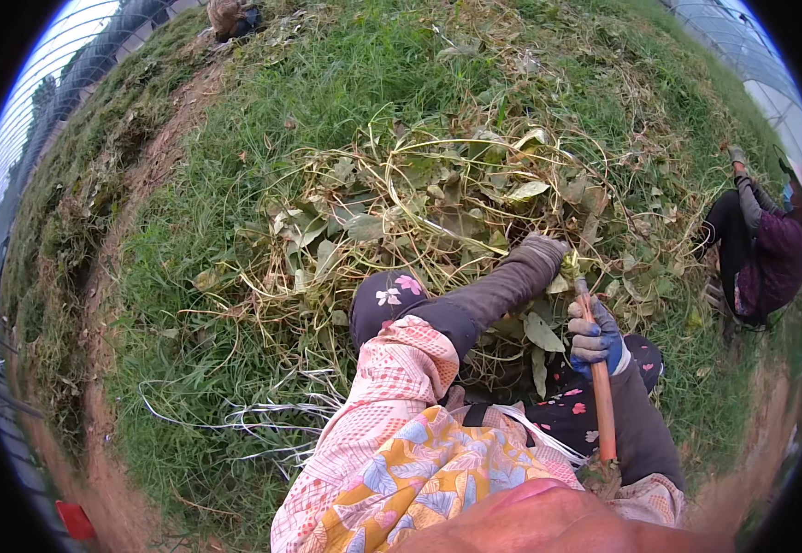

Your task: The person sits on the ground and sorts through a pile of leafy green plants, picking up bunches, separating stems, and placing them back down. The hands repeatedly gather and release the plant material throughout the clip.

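Note:
My right hand (pixel 593 336), in a grey and blue work glove, is closed around a wooden tool handle (pixel 601 397). The handle's upper end reaches into the vines, where the tool's head is hidden. My left hand (pixel 549 247), gloved, is stretched into the heap beside that end; its fingers are mostly covered, so its grip cannot be told. A heap of cut or wilting vines (pixel 435 207) with yellowish stems and drying leaves lies before my knees. White strings (pixel 263 415) trail at my left side and across my lap.
A co-worker in a purple top (pixel 774 263) crouches at the right, with a gloved hand in the plants. Another person (pixel 231 17) is bent low at the top left. Green grass (pixel 166 276) surrounds the vines. A bare soil furrow (pixel 107 256) runs along the left. Something red (pixel 76 520) lies lower left.

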The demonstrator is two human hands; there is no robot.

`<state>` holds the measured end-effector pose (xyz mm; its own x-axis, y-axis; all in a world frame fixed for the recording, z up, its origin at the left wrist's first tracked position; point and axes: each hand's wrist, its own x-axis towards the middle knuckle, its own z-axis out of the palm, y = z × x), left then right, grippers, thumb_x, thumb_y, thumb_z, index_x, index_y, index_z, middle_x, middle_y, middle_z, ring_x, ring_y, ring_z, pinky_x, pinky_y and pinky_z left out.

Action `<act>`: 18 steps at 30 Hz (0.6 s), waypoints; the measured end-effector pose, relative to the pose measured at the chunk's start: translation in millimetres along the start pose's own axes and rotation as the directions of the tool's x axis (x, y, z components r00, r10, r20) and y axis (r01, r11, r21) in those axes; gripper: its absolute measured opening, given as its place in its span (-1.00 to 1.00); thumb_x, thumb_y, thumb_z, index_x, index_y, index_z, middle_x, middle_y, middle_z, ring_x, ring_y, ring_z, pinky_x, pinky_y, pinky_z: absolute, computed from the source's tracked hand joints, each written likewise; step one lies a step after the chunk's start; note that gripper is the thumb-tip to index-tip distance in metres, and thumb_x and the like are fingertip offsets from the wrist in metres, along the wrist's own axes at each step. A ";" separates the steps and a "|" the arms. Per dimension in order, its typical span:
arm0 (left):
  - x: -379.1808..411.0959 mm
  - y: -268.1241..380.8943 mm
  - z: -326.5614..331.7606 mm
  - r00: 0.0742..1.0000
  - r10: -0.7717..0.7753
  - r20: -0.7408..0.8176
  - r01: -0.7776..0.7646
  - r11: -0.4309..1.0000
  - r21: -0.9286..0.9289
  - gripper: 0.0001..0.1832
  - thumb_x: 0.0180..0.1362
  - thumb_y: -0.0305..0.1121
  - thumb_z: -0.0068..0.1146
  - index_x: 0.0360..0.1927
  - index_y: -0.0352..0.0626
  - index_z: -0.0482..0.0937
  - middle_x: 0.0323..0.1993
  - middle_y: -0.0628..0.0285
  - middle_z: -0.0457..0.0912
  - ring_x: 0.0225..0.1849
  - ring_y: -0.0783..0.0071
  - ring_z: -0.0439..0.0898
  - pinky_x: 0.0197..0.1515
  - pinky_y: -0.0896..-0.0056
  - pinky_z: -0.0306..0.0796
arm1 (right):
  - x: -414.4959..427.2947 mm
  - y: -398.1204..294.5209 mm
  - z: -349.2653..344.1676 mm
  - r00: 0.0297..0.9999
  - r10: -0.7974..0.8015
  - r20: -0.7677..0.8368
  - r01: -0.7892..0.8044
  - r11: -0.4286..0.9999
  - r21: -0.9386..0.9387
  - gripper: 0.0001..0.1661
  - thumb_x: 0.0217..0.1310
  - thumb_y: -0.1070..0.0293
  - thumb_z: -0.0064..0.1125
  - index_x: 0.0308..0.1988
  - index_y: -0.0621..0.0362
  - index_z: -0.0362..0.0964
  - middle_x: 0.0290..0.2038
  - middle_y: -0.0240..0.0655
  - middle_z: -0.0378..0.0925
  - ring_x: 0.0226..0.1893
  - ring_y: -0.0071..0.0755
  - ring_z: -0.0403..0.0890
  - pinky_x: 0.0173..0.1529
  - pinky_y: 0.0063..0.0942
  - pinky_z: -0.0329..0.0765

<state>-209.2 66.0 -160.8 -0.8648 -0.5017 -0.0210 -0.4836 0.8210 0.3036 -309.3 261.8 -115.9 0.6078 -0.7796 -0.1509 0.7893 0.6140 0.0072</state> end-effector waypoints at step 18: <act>-6.3 -96.5 -52.4 0.997 -0.077 0.009 0.071 0.865 -0.497 -0.39 -0.08 -0.59 0.20 0.13 -0.01 0.39 -0.10 0.11 0.59 -0.10 0.28 0.54 -0.05 0.33 0.42 | -263.4 21.2 21.1 0.638 -0.769 0.042 0.706 0.561 -0.432 -0.63 0.42 0.07 -0.31 -0.09 0.18 0.14 -0.59 -0.40 0.19 -0.79 -0.56 0.24 -0.78 -0.55 0.29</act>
<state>-150.0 -24.3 -140.0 -0.8261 -0.5610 -0.0529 -0.4130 0.5390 0.7341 -450.8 477.5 -55.2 -0.2159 -0.9746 -0.0599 0.8344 -0.1523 -0.5297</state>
